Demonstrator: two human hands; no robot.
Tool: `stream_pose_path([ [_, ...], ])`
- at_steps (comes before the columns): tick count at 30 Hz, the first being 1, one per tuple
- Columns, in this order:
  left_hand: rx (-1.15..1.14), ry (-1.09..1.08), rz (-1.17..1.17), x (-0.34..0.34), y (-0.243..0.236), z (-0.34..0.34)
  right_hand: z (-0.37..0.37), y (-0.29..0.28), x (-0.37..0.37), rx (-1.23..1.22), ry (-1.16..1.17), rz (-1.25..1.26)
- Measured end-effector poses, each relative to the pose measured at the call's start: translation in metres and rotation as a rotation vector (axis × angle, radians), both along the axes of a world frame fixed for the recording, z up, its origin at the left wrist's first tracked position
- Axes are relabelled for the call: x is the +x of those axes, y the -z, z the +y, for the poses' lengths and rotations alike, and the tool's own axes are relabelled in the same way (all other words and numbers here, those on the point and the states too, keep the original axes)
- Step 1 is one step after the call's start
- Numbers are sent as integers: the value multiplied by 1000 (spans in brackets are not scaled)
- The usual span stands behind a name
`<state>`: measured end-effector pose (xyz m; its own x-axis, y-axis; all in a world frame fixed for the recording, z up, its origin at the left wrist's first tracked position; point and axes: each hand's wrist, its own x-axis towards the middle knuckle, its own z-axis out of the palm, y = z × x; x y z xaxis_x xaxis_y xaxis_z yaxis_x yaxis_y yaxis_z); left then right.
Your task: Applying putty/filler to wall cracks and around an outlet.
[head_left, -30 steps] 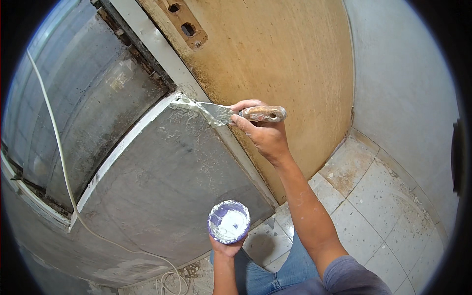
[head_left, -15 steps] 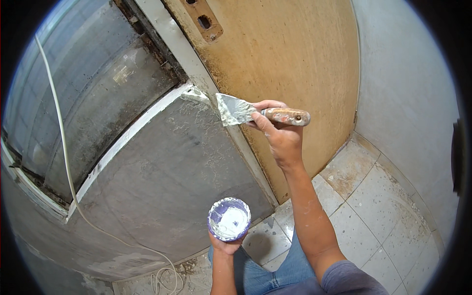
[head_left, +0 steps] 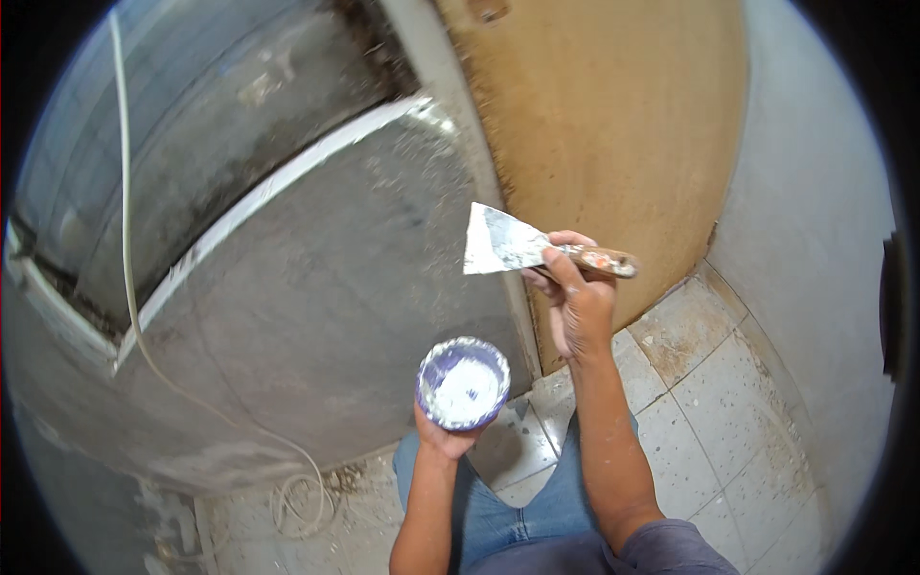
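My right hand [head_left: 582, 297] is closed on a putty knife with a paint-spattered wooden handle [head_left: 599, 259]; its wide blade [head_left: 498, 240] is coated with white paste and is held in front of the grey wall [head_left: 326, 268], above and right of a tub. My left hand [head_left: 443, 438] grips that purple tub [head_left: 431, 364] from below; it has a crusted rim and white paste inside. Above, a white strip [head_left: 287, 169] runs along the lower edge of a weathered window opening [head_left: 240, 105], with white paste smeared at its right end.
A stained wooden door [head_left: 613, 125] stands beside the grey frame [head_left: 419, 43]. A pale wall [head_left: 805, 240] curves down the right. A white cable [head_left: 125, 211] hangs down to a coil [head_left: 297, 498] on the spattered floor tiles [head_left: 719, 431], around my legs [head_left: 460, 489].
My right hand has drawn the knife down and right from the strip's corner, its blade now flatter to view. The tub in my left hand is higher in the picture; the view has shifted.
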<state>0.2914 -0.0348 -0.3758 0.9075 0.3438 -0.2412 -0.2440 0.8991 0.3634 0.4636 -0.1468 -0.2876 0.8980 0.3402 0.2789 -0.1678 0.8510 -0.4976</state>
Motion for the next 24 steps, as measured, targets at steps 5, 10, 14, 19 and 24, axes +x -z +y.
stream_pose_path([
  [5,8,-10,-84,1,-14,6,-14,14,-39,-297,149,-537],
  [10,6,-64,-79,-6,4,17,-28,25,-54,-599,230,-1260],
  [14,-8,-71,-30,-13,9,15,-26,45,-55,-488,341,-1310],
  [19,-65,-33,-64,-13,25,8,-33,40,-68,-706,177,-1220],
  [24,-155,85,-77,-23,53,-25,-47,71,-78,-760,78,-670],
])
